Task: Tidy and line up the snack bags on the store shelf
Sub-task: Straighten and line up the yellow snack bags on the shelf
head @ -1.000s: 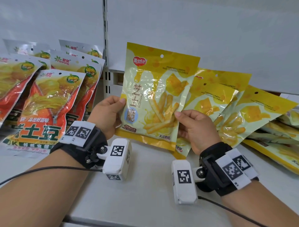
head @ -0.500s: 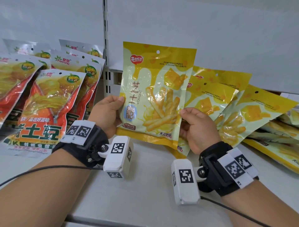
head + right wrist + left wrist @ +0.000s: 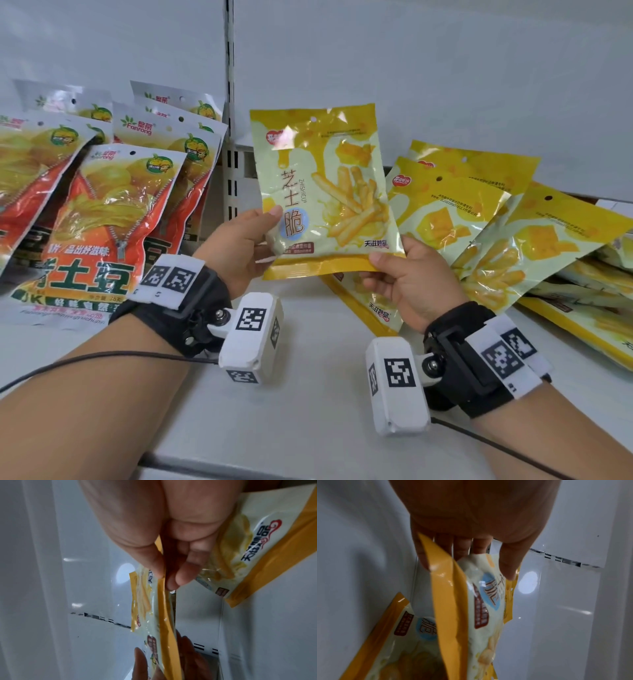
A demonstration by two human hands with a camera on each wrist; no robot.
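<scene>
While both hands keep it off the shelf, one bag is the centre of the action — line by line:

Held bag: yellow cheese-stick bag [image 3: 325, 192], upright, printed front toward the head camera, its bottom seam clear of the white shelf [image 3: 308, 394] below the grip.

Left hand: left hand [image 3: 236, 253] grips the bag's lower left edge — thumb on the front beside the blue circle, and the left wrist view shows the fingers [image 3: 462, 547] spread behind the pack.

Right hand: right hand [image 3: 414, 284] pinches the lower right corner on the orange bottom band; in the right wrist view the thumb [image 3: 152, 555] sits on one face and a curled finger on the other, the seam caught between them.

Grip state: both hands closed on the same bag, one at each lower corner.

Right of the grip: fanned yellow bags [image 3: 479, 219] of the same kind, leaning and overlapping, some lying flat further right; one lies on the shelf just under the right hand, partly hidden by it.

Left of the grip: red-orange potato chip bags [image 3: 109, 226], several deep, leaning back and overlapping, well apart from the held bag.

Behind the grip: slotted shelf upright [image 3: 229, 102] between two white back panels, just left of the held bag's top edge.

Wrists: black straps with white marker blocks on both forearms, cables trailing toward the near edge.
</scene>
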